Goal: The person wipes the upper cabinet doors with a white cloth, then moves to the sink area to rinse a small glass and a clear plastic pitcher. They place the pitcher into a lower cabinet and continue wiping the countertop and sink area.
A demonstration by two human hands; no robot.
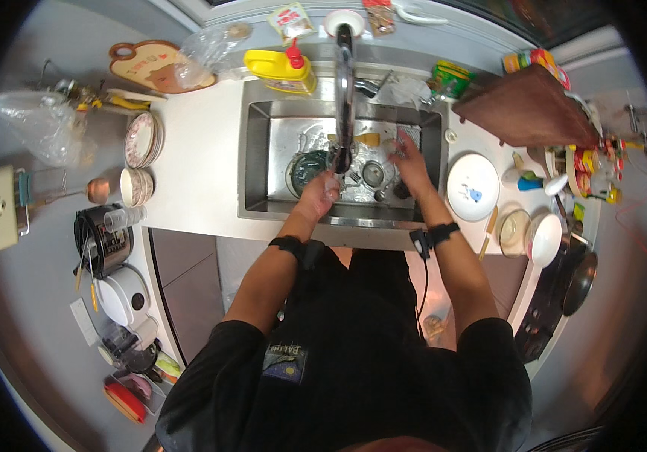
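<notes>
My left hand (322, 193) is under the spout of the chrome faucet (345, 85), beside a dark green bowl (307, 168) in the steel sink (255, 164). The hand looks wet; whether its fingers hold anything is unclear. Over the sink's right side is my right hand (411, 164), close to a pinkish-grey textured item (412, 135), perhaps a cloth. Its fingertips blur into what lies behind them. Between the hands lie a yellow utensil (367, 139), partly behind the faucet, a round drain strainer (373, 173) and a small spoon (380, 195).
A yellow detergent jug (281, 72) with a red pump stands behind the sink. Stacked plates (141, 140) and bowls (137, 187) are on the left. To the right are a white plate (473, 187), a knife (489, 231), a glass bowl (514, 233) and a brown board (532, 110).
</notes>
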